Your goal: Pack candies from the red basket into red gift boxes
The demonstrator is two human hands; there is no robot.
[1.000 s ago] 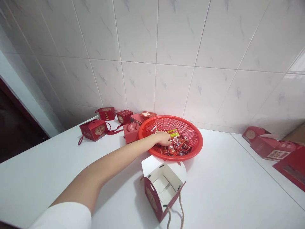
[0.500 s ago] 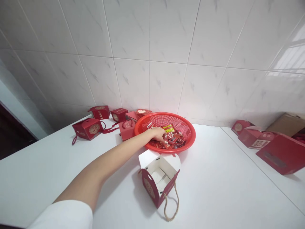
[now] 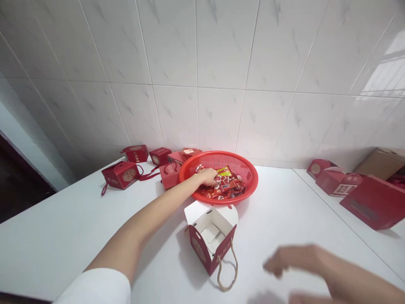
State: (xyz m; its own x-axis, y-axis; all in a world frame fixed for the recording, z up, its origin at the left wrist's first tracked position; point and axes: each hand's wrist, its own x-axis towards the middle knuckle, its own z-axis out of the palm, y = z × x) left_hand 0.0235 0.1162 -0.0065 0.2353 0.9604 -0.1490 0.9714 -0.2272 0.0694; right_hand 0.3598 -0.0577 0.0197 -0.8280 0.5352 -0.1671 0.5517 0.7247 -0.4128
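Observation:
My left hand (image 3: 209, 177) reaches into a red plastic basket (image 3: 255, 179) with perforated sides. Its fingers are curled down among wrapped candies (image 3: 226, 187), mostly red with one yellow-green packet; the fingertips and whatever they grip are hidden. In front of the basket stands an open red gift box (image 3: 200, 252) with a white inside, raised flaps and a twine handle (image 3: 236, 270). Nothing lies in the part of its inside that shows. At the lower right my right hand (image 3: 300, 264), blurred, is over the white tabletop, fingers and thumb apart and nothing seen in them.
Several small red boxes (image 3: 122, 174), some with cord handles, stand at the back left. More red boxes (image 3: 373, 202) and a brown cardboard box (image 3: 376, 166) are at the right. A tiled wall (image 3: 218, 122) rises behind the white table (image 3: 72, 236).
My right hand has come into view from the lower right. My left hand stays in the basket, its fingers now more closed and drawn slightly left. The view has shifted a little.

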